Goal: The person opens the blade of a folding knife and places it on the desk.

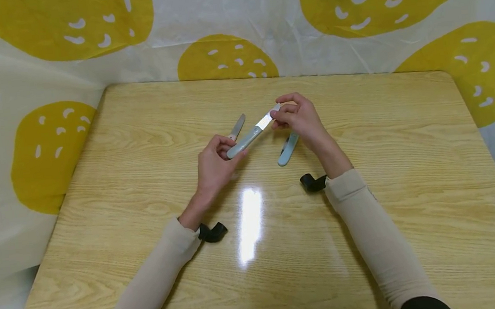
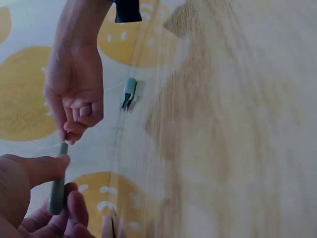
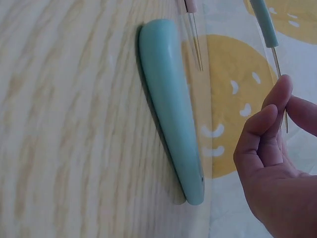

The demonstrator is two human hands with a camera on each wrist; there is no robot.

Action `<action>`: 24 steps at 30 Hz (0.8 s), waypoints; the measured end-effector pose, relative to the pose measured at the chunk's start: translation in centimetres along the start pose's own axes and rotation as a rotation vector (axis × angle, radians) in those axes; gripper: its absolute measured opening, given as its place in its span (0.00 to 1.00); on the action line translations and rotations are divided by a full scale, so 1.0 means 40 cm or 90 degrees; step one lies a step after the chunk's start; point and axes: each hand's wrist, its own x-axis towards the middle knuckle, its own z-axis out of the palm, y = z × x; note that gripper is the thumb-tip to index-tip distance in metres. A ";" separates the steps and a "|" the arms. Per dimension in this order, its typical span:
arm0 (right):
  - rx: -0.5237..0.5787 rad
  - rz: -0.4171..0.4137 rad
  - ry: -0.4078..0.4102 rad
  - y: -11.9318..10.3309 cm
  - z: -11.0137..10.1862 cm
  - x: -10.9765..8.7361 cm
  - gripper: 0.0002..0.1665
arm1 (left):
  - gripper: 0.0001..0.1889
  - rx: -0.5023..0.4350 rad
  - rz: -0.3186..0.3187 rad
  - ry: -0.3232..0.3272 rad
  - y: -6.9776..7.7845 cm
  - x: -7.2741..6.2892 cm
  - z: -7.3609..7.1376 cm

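Observation:
Between both hands, a folding knife with a light blue handle and its blade swung out slants above the table. My left hand holds the handle, thumb along one side and fingers curled on the other, as the left wrist view shows. The right hand pinches the shiny blade near its tip between thumb and fingers. Under the right hand lies a second light blue folding knife, seen large in the right wrist view. Behind the left hand is a third knife, blade out; its pinkish handle is partly hidden.
The wood-grain table has a bright light reflection in front of the hands. A white sheet with yellow patches hangs along the back and sides. Black wrist-worn pieces stick out from both sleeves.

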 end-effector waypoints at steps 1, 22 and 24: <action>-0.003 0.000 0.004 0.001 0.000 0.002 0.18 | 0.17 0.010 0.004 -0.009 0.001 -0.001 -0.001; -0.286 -0.038 0.005 0.027 0.009 0.028 0.20 | 0.16 0.190 0.016 -0.052 0.011 -0.023 -0.010; -0.325 -0.041 0.001 0.027 0.010 0.029 0.21 | 0.16 0.198 0.014 -0.056 0.011 -0.025 -0.010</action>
